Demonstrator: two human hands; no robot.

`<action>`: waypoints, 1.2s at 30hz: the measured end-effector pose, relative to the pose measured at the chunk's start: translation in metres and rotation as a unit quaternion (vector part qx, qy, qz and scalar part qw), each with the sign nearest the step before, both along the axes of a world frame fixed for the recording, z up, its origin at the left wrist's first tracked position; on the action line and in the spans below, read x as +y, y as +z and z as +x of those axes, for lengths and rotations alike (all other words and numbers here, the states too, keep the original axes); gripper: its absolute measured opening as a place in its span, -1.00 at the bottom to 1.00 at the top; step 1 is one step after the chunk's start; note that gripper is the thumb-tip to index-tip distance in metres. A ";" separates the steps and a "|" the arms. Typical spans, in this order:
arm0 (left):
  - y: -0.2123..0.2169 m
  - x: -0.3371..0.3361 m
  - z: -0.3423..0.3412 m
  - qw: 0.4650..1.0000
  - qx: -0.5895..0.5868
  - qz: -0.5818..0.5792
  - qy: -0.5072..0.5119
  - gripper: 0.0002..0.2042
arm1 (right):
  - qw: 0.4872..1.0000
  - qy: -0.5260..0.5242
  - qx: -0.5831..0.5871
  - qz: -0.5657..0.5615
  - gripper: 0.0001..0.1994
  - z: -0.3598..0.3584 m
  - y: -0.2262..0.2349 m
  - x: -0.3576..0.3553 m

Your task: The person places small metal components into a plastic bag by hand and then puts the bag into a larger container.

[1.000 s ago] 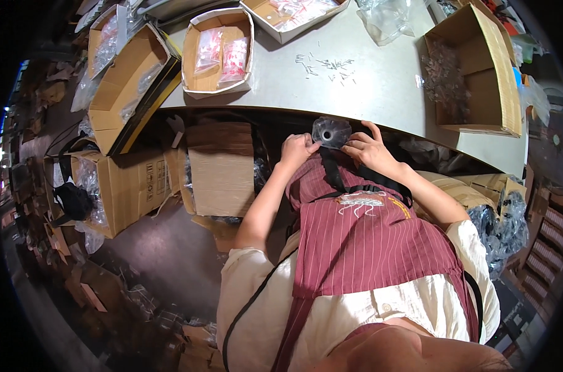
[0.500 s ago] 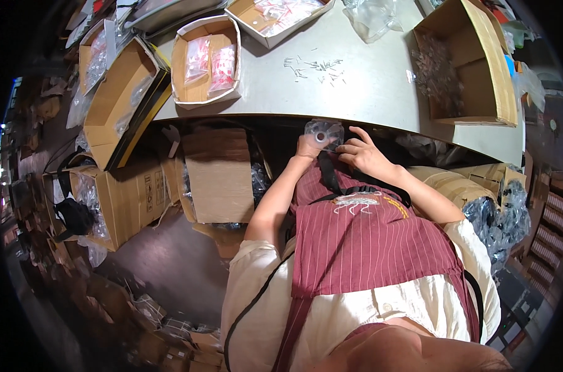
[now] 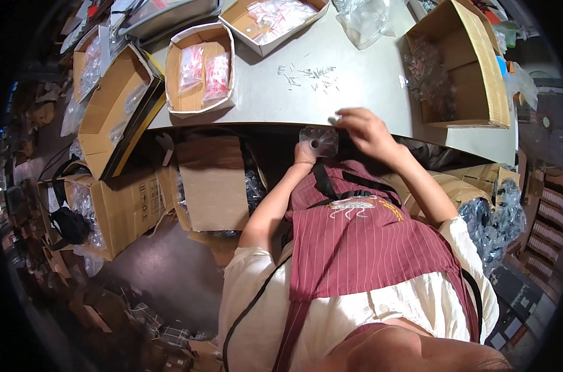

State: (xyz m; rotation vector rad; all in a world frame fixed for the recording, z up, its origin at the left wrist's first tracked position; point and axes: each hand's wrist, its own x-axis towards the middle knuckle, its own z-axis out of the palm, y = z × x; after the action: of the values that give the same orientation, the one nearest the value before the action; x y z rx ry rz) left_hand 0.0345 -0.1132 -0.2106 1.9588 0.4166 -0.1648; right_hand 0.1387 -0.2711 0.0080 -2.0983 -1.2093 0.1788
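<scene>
My left hand [image 3: 304, 154] grips a clear square plastic piece [image 3: 328, 144] with a dark round hole in its middle, just below the table's front edge. To the right of it, my right hand [image 3: 373, 135] is raised over that edge. Its thumb and fingers are drawn together around a small dark thing [image 3: 333, 120], too blurred to name. Beyond my hands, many small thin metal pins [image 3: 306, 72] lie scattered on the grey table [image 3: 256, 99].
A tray [image 3: 201, 110] of clear bags with red marks stands left, with another box [image 3: 275, 44] of bags behind it. At right, an open carton [image 3: 489, 93] holds many small parts. Below the table are cartons [image 3: 210, 186] and a plastic bag lies at the back [image 3: 368, 25].
My right hand has lifted away from the plastic piece, up and to the right. A pale ring showed at the piece's middle before; now a dark hole shows there. My left hand keeps its hold.
</scene>
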 end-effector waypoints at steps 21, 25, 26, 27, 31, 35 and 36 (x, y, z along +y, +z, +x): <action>-0.009 -0.003 -0.014 0.997 -0.036 0.018 0.069 -0.62 | 0.985 -0.127 -0.112 -0.021 -0.84 0.078 -0.036 0.050; 0.000 -0.004 -0.013 0.997 -0.030 0.020 0.074 -0.60 | 0.981 -0.123 -0.146 -0.030 -0.87 0.079 -0.037 0.046; 0.000 -0.003 -0.013 0.997 -0.033 0.014 0.075 -0.60 | 0.978 -0.133 -0.154 -0.037 -0.88 0.078 -0.037 0.044; 0.000 -0.004 -0.013 0.996 -0.033 0.013 0.076 -0.60 | 0.979 -0.132 -0.154 -0.038 -0.88 0.077 -0.037 0.041; -0.003 -0.004 -0.014 0.996 -0.043 -0.002 0.079 -0.60 | 0.977 -0.148 -0.153 -0.029 -0.90 0.068 -0.037 0.034; -0.005 -0.003 -0.013 0.996 -0.045 0.004 0.074 -0.62 | 0.978 -0.159 -0.135 -0.012 -0.91 0.059 -0.037 0.033; -0.006 -0.003 -0.013 0.996 -0.045 0.004 0.075 -0.62 | 0.978 -0.158 -0.136 -0.011 -0.91 0.057 -0.037 0.035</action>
State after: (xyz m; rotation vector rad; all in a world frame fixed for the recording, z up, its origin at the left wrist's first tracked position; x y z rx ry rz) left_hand 0.0212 -0.1167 -0.2164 1.9268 0.5028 0.0209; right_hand 0.1956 -0.2362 -0.0287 -2.3570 -1.0049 -0.2476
